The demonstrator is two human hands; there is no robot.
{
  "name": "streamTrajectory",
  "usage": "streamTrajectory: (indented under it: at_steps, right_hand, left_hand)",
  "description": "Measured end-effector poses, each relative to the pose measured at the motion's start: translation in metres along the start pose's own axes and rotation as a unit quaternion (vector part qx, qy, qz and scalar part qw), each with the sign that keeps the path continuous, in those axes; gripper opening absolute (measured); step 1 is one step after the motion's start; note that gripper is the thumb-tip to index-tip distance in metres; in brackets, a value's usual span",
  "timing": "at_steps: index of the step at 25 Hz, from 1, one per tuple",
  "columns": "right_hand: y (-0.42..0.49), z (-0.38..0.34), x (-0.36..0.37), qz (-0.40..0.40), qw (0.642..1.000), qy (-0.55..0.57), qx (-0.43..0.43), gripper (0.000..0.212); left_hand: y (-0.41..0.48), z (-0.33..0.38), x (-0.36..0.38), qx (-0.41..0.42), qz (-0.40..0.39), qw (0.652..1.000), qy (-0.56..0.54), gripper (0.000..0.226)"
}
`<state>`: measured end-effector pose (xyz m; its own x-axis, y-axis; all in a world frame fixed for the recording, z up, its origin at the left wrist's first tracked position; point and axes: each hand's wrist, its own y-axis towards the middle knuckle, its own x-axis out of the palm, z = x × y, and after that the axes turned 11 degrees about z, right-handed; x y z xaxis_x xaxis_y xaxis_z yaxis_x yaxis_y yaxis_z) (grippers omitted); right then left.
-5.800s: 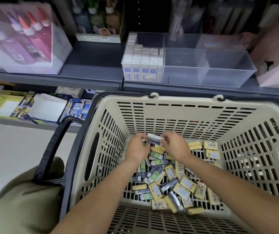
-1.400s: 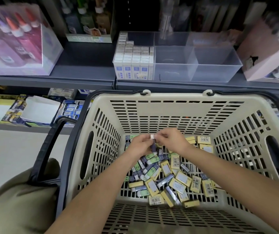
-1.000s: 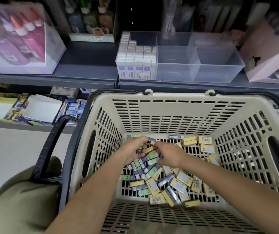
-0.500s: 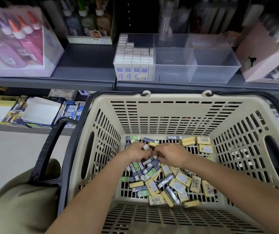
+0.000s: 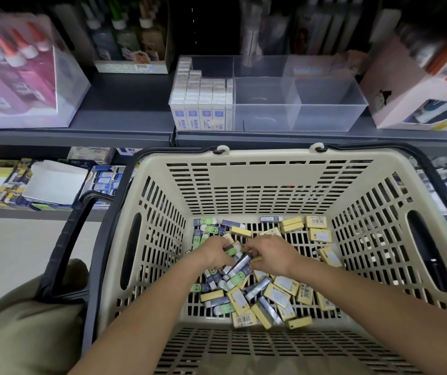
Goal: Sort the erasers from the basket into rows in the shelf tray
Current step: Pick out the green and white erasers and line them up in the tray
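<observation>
A beige slotted basket (image 5: 260, 171) holds a heap of loose erasers (image 5: 260, 293): yellow boxed ones, and dark-sleeved ones with green ends. Both hands are down in the heap. My left hand (image 5: 214, 251) holds small dark-and-green erasers in curled fingers. My right hand (image 5: 273, 253) pinches a dark-sleeved eraser (image 5: 241, 262) at its upper end. On the shelf above stands the clear tray (image 5: 325, 104). Its left compartment is packed with rows of white-and-blue erasers (image 5: 203, 101); the other compartments hold nothing.
The basket's black handles (image 5: 65, 239) hang down at its left and right. A clear box of glue bottles (image 5: 19, 74) stands on the shelf's left, a pink box (image 5: 417, 98) on its right. Stationery packs (image 5: 51, 182) fill the lower shelf. My knee (image 5: 27, 334) is at lower left.
Both hands have dropped from just above the heap into it. The right hand has taken hold of a dark-sleeved eraser, and the left has gathered small ones.
</observation>
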<state>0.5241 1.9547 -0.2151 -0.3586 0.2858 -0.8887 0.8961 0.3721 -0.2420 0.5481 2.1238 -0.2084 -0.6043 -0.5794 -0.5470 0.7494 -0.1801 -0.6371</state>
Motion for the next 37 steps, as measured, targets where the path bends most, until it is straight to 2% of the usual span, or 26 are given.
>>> streamTrajectory:
  at_steps: [2, 5, 6, 9, 10, 12, 14, 17, 19, 21, 22, 24, 26, 28, 30, 33, 35, 37]
  right_hand:
    - [-0.001, -0.001, 0.003, 0.014, 1.000, 0.002, -0.008, 0.032]
    - [-0.002, -0.001, 0.000, 0.025, 0.999, 0.029, -0.014, 0.021]
    - [-0.003, 0.000, -0.003, 0.028, 0.998, 0.052, -0.002, 0.019]
    - [-0.004, 0.005, -0.021, 0.048, 0.977, 0.194, 0.081, 0.009]
    - [-0.004, 0.006, -0.027, 0.067, 0.963, 0.238, 0.105, 0.011]
    - [-0.006, 0.005, -0.036, 0.127, 0.935, 0.305, 0.131, 0.019]
    - [-0.008, -0.002, -0.039, 0.169, 0.925, 0.319, 0.119, 0.024]
    - [-0.010, -0.016, -0.032, 0.158, 0.956, 0.244, 0.036, 0.019]
    - [-0.009, -0.019, -0.027, 0.154, 0.964, 0.215, -0.016, 0.015]
    - [-0.005, -0.016, -0.028, 0.154, 0.961, 0.229, 0.003, 0.008]
    - [-0.002, -0.012, -0.028, 0.155, 0.963, 0.219, 0.025, 0.006]
    - [0.003, -0.002, -0.025, 0.127, 0.983, 0.127, 0.045, 0.015]
    - [0.008, 0.004, -0.017, 0.049, 0.999, 0.002, 0.018, 0.032]
    - [0.013, 0.005, -0.010, -0.012, 0.996, -0.092, -0.007, 0.046]
    - [0.018, 0.004, -0.008, -0.017, 0.992, -0.127, 0.002, 0.048]
    - [0.021, 0.009, -0.013, -0.016, 0.993, -0.107, 0.035, 0.031]
    - [0.015, 0.015, -0.020, -0.009, 0.998, -0.048, 0.046, 0.024]
    - [0.007, 0.014, -0.032, 0.069, 0.992, 0.066, 0.083, 0.014]
  left_hand:
    - [-0.002, 0.001, -0.004, -0.039, -0.020, 0.998, -0.037, 0.009]
    - [-0.005, 0.001, -0.007, -0.080, -0.048, 0.990, -0.106, 0.042]
    - [-0.008, 0.001, -0.009, -0.099, -0.059, 0.981, -0.155, 0.045]
    - [-0.011, 0.003, -0.020, -0.152, -0.071, 0.917, -0.362, 0.044]
    - [-0.010, 0.002, -0.022, -0.165, -0.061, 0.890, -0.421, 0.049]
    - [-0.008, 0.001, -0.026, -0.170, -0.048, 0.857, -0.485, 0.041]
    - [-0.011, 0.004, -0.026, -0.155, -0.072, 0.848, -0.501, 0.026]
    - [-0.013, 0.009, -0.025, -0.103, -0.122, 0.836, -0.526, 0.027]
    - [-0.013, 0.009, -0.025, -0.097, -0.105, 0.826, -0.546, 0.040]
    - [-0.011, 0.007, -0.024, -0.112, -0.067, 0.831, -0.540, 0.048]
    - [-0.010, 0.006, -0.024, -0.118, -0.053, 0.834, -0.536, 0.044]
    - [-0.010, 0.004, -0.025, -0.132, -0.048, 0.835, -0.532, 0.027]
    - [-0.010, 0.002, -0.028, -0.148, -0.065, 0.828, -0.537, 0.018]
    - [-0.011, 0.001, -0.030, -0.152, -0.079, 0.823, -0.541, 0.014]
    - [-0.012, 0.000, -0.029, -0.145, -0.095, 0.818, -0.548, 0.015]
    - [-0.012, 0.000, -0.030, -0.127, -0.126, 0.808, -0.561, 0.020]
    - [-0.012, 0.001, -0.031, -0.116, -0.136, 0.805, -0.565, 0.029]
    - [-0.012, 0.003, -0.031, -0.116, -0.134, 0.802, -0.571, 0.039]
